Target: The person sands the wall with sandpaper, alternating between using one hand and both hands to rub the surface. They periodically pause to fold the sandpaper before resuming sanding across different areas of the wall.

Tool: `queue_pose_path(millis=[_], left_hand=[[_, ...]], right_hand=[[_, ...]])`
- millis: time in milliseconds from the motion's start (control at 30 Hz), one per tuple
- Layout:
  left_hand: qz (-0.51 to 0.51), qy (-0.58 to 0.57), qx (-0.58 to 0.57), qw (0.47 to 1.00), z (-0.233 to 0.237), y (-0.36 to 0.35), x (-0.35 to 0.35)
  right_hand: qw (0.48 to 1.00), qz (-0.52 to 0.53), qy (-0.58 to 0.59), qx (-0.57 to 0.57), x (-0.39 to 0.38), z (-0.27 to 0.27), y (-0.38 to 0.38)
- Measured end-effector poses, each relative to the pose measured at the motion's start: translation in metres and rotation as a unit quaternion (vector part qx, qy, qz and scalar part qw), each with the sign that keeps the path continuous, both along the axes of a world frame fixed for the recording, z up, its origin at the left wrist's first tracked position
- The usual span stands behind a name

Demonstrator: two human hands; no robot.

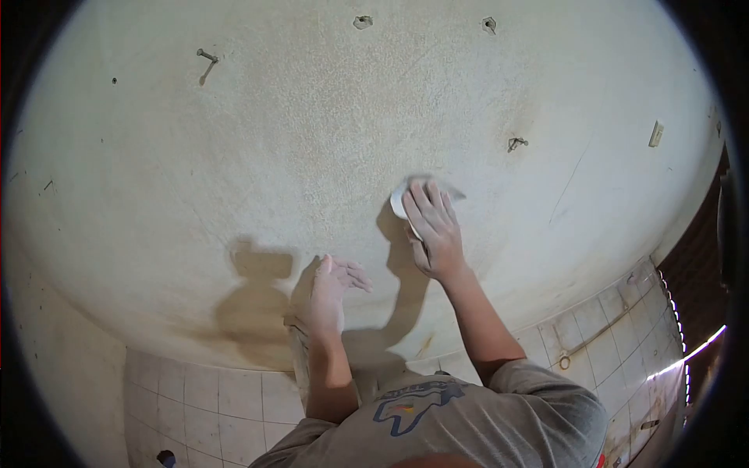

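Note:
My right hand (434, 226) presses a thin sheet (399, 201), white at its left edge and grey at its right, flat against the pale wall (335, 148). Its fingers point up over the sheet, and dust coats them. Lower and to the left, my left hand (337, 288) is raised near the wall with its dusty fingers apart and nothing in them. Shadows of my head and arms fall on the wall around both hands.
A bolt (207, 56) sticks out of the wall at the upper left, another piece of metal (516, 144) at the right. Two holes (363, 23) (489, 25) are near the top. White tiles (238, 398) cover the lower wall. A small plate (656, 133) is far right.

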State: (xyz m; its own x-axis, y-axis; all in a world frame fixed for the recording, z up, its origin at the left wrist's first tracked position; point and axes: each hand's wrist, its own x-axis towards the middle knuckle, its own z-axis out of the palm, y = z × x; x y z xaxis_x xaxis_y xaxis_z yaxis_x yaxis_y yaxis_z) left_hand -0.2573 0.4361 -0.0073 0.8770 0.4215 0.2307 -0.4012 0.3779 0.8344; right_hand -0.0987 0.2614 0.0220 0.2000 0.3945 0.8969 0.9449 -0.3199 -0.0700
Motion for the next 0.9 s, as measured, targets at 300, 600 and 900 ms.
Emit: queue_pose_path(millis=[300,600,900], left_hand=[[0.27,-0.099,-0.049,0.957,0.035,-0.024,-0.004],[0.34,-0.239,-0.114,0.903,0.002,-0.019,-0.004],[0.344,-0.316,-0.11,0.877,0.004,-0.014,-0.025]], right_hand=[[0.994,-0.012,-0.066,0.084,-0.003,0.128,-0.016],[0.995,-0.012,-0.039,-0.089,-0.01,0.049,-0.015],[0.987,0.015,-0.154,0.031,-0.018,0.194,0.035]])
